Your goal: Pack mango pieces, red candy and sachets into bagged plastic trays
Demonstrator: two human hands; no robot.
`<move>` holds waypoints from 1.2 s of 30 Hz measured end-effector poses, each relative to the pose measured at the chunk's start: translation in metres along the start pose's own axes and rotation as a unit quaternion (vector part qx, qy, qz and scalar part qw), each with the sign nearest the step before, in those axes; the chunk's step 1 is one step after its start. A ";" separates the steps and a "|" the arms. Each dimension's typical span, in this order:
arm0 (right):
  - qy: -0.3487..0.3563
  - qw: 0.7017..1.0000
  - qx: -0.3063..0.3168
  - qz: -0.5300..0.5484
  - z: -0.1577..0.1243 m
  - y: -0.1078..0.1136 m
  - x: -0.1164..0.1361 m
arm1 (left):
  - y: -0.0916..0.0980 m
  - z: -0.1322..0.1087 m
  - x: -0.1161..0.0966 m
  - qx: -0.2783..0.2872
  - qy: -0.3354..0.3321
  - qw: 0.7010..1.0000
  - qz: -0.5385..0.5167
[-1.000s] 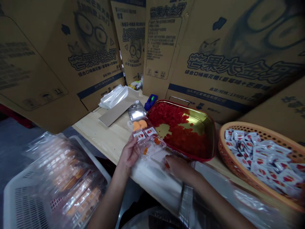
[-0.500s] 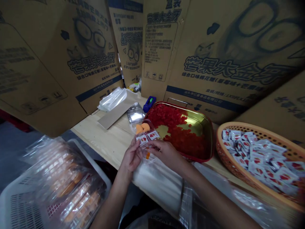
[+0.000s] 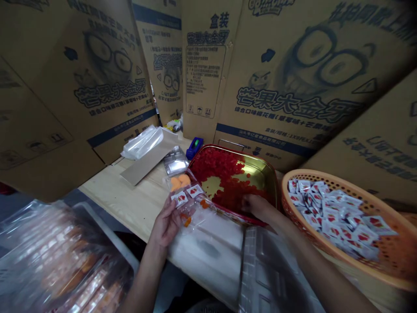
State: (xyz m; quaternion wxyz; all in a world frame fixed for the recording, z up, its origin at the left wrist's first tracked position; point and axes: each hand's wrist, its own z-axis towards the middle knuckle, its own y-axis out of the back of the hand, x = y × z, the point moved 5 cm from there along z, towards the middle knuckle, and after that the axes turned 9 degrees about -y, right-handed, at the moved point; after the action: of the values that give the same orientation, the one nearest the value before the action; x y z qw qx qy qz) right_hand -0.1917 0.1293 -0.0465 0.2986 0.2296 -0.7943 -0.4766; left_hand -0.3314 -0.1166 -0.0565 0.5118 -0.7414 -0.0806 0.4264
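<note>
My left hand (image 3: 167, 225) is closed on the near left edge of a clear plastic blister tray (image 3: 195, 215). In the tray's far end are orange candies (image 3: 180, 182), then two white sachets (image 3: 194, 191) with red print, and small orange pieces (image 3: 186, 221) in the near compartments. My right hand (image 3: 259, 206) reaches into a red-rimmed tray with a golden inside (image 3: 260, 167). Its fingers are curled together at the heap of small red pieces (image 3: 228, 200); the fingertips are partly hidden there.
An orange basket (image 3: 288, 191) of white sachets stands at right. A white basket (image 3: 107, 230) with filled clear packs is at lower left. Behind lie a blue tape dispenser (image 3: 194, 148), a cardboard strip (image 3: 150, 158) and clear bags (image 3: 141, 141). Cardboard boxes (image 3: 202, 74) wall the table.
My right hand has left the blister tray and moved right into the red pieces. My left hand keeps hold of the blister tray. The whole view has shifted slightly.
</note>
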 end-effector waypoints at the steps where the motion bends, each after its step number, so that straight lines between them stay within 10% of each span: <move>1: 0.004 1.000 -0.010 0.010 0.000 0.000 -0.001 | 0.001 0.000 -0.001 0.003 -0.002 1.000 0.000; 7: 0.032 0.994 -0.080 0.064 0.011 0.015 0.007 | 0.003 0.002 -0.003 0.010 0.002 1.000 0.004; 17: 0.154 0.982 -0.107 0.021 0.086 -0.004 0.123 | 0.008 0.001 -0.002 -0.030 0.002 1.000 -0.001; 23: 0.145 0.984 -0.103 -0.004 0.095 -0.008 0.131 | 0.005 -0.002 -0.004 -0.049 0.001 0.999 0.005; 30: 0.156 0.980 -0.103 0.064 0.035 0.019 0.120 | 0.001 -0.003 -0.002 -0.015 0.001 1.000 -0.002; 36: 0.240 0.940 0.016 0.243 -0.051 0.005 0.136 | -0.009 -0.005 0.005 0.010 0.002 1.000 0.004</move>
State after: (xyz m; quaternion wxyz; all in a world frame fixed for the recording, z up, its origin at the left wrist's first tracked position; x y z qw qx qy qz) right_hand -0.2542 0.0111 0.0119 0.5833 0.1421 -0.7381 -0.3078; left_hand -0.3218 -0.1137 -0.0516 0.5177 -0.7372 -0.0727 0.4280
